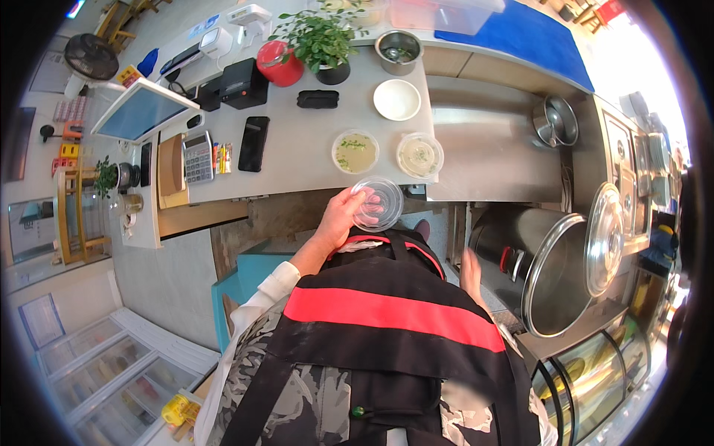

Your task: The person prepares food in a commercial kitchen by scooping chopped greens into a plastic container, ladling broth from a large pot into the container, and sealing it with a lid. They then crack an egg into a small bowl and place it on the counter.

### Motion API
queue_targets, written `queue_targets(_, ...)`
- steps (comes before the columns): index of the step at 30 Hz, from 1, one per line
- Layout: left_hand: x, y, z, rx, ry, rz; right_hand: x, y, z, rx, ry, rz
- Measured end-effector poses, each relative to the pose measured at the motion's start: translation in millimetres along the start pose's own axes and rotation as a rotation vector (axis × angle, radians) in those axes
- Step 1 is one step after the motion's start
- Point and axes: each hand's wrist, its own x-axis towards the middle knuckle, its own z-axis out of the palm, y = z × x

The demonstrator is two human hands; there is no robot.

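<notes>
My left hand [341, 218] grips a clear round plastic lid [385, 207] by its edge, just in front of the counter's near edge. Beyond it on the counter stands a round plastic container of broth with chopped green herbs [357, 153]. A second round plastic container [420, 155] sits to its right, near the corner; its top looks cloudy, as if covered. Behind the two is a white bowl [396, 100]. My right hand [471, 272] hangs low at my right side, beside a large steel stockpot [502, 240]. It appears edge-on, and its finger position is unclear.
A small steel pot [398, 53], a potted plant [323, 42], a red canister [280, 63], a black phone [254, 144] and a calculator [198, 159] stand on the counter [301, 167]. A steel lid [604, 240] leans by the stockpot. Another steel pot [555, 120] rests on the steel worktop [496, 150].
</notes>
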Motion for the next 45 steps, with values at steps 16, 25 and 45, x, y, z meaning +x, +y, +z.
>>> queue_targets(16,18.4,-2.0,6.1,0.118,-0.116,-0.068,-88.7,132.8,8.8,0.06,-0.142,0.587)
queue_targets(25,40.6,34.6,-67.3,-0.188,0.064,0.19,-98.3,125.5,23.7,0.072,-0.124,0.619)
queue_targets(45,101.0,52.4,-136.8,0.83,0.49,0.595,107.8,-71.5,59.6,-0.044,0.143,-0.09)
